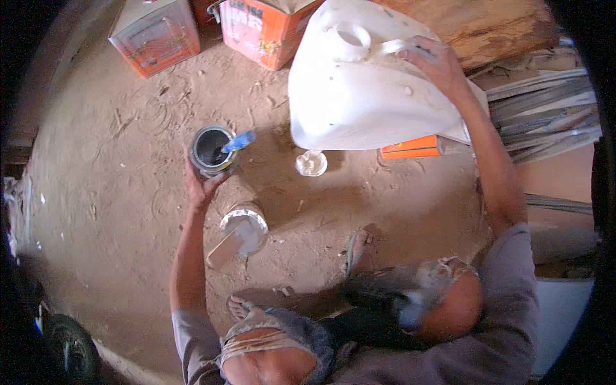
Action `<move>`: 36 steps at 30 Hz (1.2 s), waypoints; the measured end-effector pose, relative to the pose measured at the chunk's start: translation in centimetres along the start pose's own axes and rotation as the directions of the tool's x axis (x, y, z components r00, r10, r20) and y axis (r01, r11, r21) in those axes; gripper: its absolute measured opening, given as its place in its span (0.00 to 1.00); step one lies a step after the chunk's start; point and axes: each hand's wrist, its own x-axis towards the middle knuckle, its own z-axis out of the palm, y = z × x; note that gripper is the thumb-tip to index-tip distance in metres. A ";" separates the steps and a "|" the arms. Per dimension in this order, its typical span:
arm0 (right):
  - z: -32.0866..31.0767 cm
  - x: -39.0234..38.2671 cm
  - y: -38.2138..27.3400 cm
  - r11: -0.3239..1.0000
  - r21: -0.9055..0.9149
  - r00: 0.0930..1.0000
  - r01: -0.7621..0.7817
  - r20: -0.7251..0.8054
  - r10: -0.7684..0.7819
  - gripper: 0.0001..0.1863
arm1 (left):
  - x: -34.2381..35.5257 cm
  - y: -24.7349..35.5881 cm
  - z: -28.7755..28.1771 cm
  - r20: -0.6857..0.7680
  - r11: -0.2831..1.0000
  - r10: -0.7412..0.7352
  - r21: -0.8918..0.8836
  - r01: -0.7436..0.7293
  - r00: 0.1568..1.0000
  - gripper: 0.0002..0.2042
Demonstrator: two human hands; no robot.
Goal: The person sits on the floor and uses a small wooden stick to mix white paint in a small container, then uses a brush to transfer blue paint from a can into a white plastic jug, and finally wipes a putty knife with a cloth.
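My left hand (203, 186) is wrapped around the near side of a small open metal can (200, 133) that holds something dark. A brush with a blue handle (241, 140) leans out over the can's right rim. Farther off to the right, my right hand (437, 65) grips the handle of a large white plastic jerrycan (359, 106), its fingers at the handle's end. The jerrycan's round mouth (352, 42) shows no cap. Closer to me stands a can of white paste (255, 221) with a flat wooden-coloured scraper (224, 250) across its top.
A small white lid (311, 163) smeared with paste lies on the dusty ground. An orange cylinder (414, 147) rests by the jerrycan. Orange cartons (155, 40) stand at the back, and a wooden board (478, 29) and stacked grey strips (542, 109) lie at right. A wheel (69, 346) is at lower left.
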 end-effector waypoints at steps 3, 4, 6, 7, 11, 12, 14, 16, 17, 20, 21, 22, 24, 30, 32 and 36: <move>-0.5 -1.0 1.0 0.998 -0.051 0.999 -0.034 -0.008 0.034 0.27 | 0.8 1.2 2.1 0.033 0.996 0.027 0.090 -0.030 0.999 0.57; -0.4 -1.3 0.6 0.991 -0.126 0.998 -0.050 -0.055 0.043 0.27 | 0.4 1.1 1.8 0.030 0.995 0.020 0.100 -0.023 0.999 0.57; -0.3 -1.4 -0.3 0.994 -0.109 0.998 -0.029 -0.064 0.022 0.26 | -0.2 1.1 1.0 0.020 1.000 -0.016 0.026 0.015 1.000 0.57; -0.3 -1.0 -1.3 0.995 -0.096 0.996 0.006 -0.084 -0.014 0.25 | -1.1 -0.4 -0.7 -0.002 0.998 -0.051 0.038 0.051 0.999 0.59; -0.5 -1.8 0.3 0.990 -0.113 0.984 0.078 -0.154 -0.095 0.25 | -0.9 2.8 -1.4 0.118 0.991 -0.030 0.133 0.014 0.993 0.61; 0.0 -2.6 1.5 0.990 -0.105 0.975 0.092 -0.193 -0.111 0.25 | -0.4 5.2 -0.7 0.144 0.991 -0.026 0.133 0.007 0.989 0.61; 0.3 -2.6 1.5 0.989 -0.088 0.965 0.116 -0.225 -0.134 0.26 | -0.4 9.3 -1.2 0.134 0.915 0.135 0.362 -0.175 0.982 0.57; -0.4 -2.3 0.4 0.991 -0.123 0.984 0.049 -0.165 -0.069 0.26 | 0.1 13.3 0.4 0.306 0.739 0.170 0.589 -0.326 0.937 0.53; -0.1 -2.2 0.5 0.993 -0.104 0.982 0.060 -0.174 -0.078 0.26 | 0.7 14.9 2.0 0.455 0.565 0.111 0.703 -0.433 0.883 0.50; 0.3 -2.2 1.0 0.993 -0.118 0.981 0.027 -0.187 -0.049 0.28 | 2.1 14.3 3.3 0.416 0.481 0.124 0.769 -0.421 0.901 0.28; 0.4 -2.2 0.8 0.995 -0.100 0.985 0.013 -0.168 -0.029 0.28 | 2.3 14.3 2.3 0.408 0.468 0.124 0.780 -0.417 0.904 0.28; 0.2 -2.4 0.9 0.995 -0.098 0.989 -0.013 -0.147 -0.001 0.29 | 2.8 14.5 2.3 0.149 0.683 -0.005 0.723 -0.106 0.989 0.23; 0.0 -2.2 1.3 0.993 -0.114 0.987 0.019 -0.156 -0.037 0.29 | 3.2 15.1 0.2 -0.087 0.893 -0.018 0.446 0.055 0.996 0.12; -0.2 -2.1 1.2 0.997 -0.083 0.993 -0.007 -0.119 -0.003 0.31 | 1.4 16.3 -3.5 -0.249 1.000 -0.017 0.005 0.019 0.968 0.10; 0.0 -2.0 1.1 0.998 -0.059 0.992 -0.010 -0.123 0.003 0.32 | 0.5 15.9 -3.9 -0.336 0.994 -0.049 -0.108 0.013 0.941 0.11; -0.3 -2.5 -0.1 0.997 -0.042 0.992 -0.061 -0.112 0.056 0.31 | -1.6 14.7 -4.8 -0.369 0.990 -0.027 -0.135 -0.025 0.929 0.10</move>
